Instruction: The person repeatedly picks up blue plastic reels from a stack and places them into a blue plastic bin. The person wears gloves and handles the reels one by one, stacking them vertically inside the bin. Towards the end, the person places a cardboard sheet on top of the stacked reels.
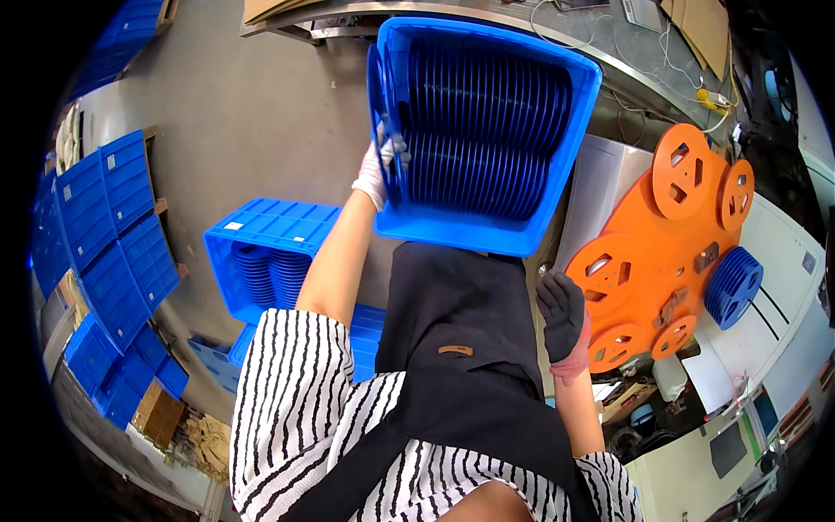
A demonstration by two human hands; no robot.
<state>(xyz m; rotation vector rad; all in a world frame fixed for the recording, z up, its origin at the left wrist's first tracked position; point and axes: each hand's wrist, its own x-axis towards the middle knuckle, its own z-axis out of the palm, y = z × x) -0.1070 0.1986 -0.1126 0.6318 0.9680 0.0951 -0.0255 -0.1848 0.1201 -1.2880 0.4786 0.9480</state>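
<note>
A blue plastic crate (pixel 570 130) stands in front of me, packed with two rows of thin blue discs (pixel 487 130) on edge. At its left rim my left hand (pixel 383 165), in a white glove, is closed around a blue disc (pixel 377 83) seen nearly edge-on. The fingers partly hide the disc's lower part. To the right, my right hand (pixel 564 315), in a black glove with a pink cuff, is held up with fingers extended and nothing in it. It is beside an orange rotary plate (pixel 648 252) bearing several round orange discs (pixel 681 171).
A stack of blue reels (pixel 735 289) sits at the orange plate's right edge. Left of my body, another blue crate (pixel 277 228) holds more discs. Blue crates (pixel 117 235) are stacked on pallets at far left. A metal-edged workbench (pixel 487 12) with cables lies beyond the front crate.
</note>
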